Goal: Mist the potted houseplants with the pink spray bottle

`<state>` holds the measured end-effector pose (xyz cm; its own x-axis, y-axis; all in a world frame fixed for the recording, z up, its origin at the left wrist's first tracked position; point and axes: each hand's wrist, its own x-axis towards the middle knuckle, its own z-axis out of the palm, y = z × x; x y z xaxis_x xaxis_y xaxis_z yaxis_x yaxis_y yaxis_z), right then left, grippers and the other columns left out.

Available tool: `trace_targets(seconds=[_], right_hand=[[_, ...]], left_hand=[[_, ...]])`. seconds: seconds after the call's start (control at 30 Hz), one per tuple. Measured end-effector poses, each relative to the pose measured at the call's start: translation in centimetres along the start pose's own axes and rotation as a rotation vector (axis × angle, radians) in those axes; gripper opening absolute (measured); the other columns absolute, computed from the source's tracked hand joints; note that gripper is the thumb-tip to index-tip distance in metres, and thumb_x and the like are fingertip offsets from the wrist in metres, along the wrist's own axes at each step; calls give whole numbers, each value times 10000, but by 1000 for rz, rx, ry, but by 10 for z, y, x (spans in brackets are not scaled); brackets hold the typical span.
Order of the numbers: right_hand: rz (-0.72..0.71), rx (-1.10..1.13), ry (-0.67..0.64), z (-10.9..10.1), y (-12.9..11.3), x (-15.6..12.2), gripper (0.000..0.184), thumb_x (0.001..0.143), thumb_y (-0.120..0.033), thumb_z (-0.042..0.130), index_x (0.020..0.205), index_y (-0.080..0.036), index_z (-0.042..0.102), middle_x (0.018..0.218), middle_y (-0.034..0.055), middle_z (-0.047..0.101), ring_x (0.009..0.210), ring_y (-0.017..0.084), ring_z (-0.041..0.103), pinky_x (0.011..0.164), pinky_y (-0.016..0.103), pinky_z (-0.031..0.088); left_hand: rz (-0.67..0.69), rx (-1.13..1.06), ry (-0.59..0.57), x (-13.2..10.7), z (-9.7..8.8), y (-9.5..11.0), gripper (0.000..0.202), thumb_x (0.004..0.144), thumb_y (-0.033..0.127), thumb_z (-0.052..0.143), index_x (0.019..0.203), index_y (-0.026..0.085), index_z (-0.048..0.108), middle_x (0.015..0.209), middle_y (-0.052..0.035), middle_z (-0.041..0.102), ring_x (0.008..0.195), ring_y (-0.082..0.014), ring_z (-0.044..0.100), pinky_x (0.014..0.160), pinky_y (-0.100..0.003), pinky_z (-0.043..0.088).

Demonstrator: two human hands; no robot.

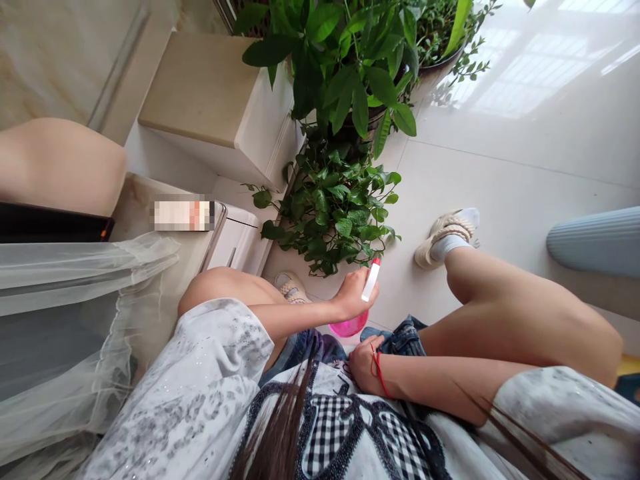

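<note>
My left hand (351,294) is closed round a spray bottle (349,326) with a see-through pink body. Its white spray head with a red tip (371,280) sticks out past my fingers, towards a leafy trailing plant (340,207) just in front. The lower part of the bottle sits between my knees, partly hidden by my hand. My right hand (367,365), a red string on its wrist, rests on my lap against my denim shorts (406,339). Its fingers lie loosely bent on the cloth, and I see nothing in them.
Behind the trailing plant stands a larger broad-leaved plant (360,87), with another potted plant (440,40) beside it. A beige-topped ledge (200,87) is at the left, above a sheer white curtain (60,300). A blue ribbed container (597,241) stands on the tiled floor (525,160) at right.
</note>
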<state>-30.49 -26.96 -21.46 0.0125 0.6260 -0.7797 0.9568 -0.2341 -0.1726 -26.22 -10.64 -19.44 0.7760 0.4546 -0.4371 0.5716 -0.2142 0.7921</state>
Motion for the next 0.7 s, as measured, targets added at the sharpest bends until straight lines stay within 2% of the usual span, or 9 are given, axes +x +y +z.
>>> trace_targets(seconds=[0.2,0.37,0.53,0.7], right_hand=[[30,-11,-30,-6,1,0,354,853,-132,590,1115,-16,798,1202,365,700,1173,538,683,985,842,447],[51,-40,-44,-7,2,0,378,826,-51,560,1118,-51,800,1227,328,704,1200,518,678,988,847,438],[163,-30,-36,-1,-1,6,475,847,44,414,1147,-12,778,1246,342,690,1144,491,715,946,803,506],[195,102,-15,7,-2,16,435,800,-3,509,1084,-119,817,1199,263,746,1054,520,736,852,844,520]], left_hand=[[-39,45,84,22,-3,12,72,890,224,625,900,212,554,906,-62,700,856,-216,683,852,-327,538],[-24,23,100,42,-11,27,95,928,223,584,840,211,551,804,-41,687,761,-194,668,803,-309,530],[-92,-2,122,61,-15,40,141,901,207,629,784,210,550,762,-39,691,766,-205,683,817,-317,543],[-121,-36,154,74,-19,44,134,876,180,658,786,201,560,774,-47,702,791,-215,693,833,-329,552]])
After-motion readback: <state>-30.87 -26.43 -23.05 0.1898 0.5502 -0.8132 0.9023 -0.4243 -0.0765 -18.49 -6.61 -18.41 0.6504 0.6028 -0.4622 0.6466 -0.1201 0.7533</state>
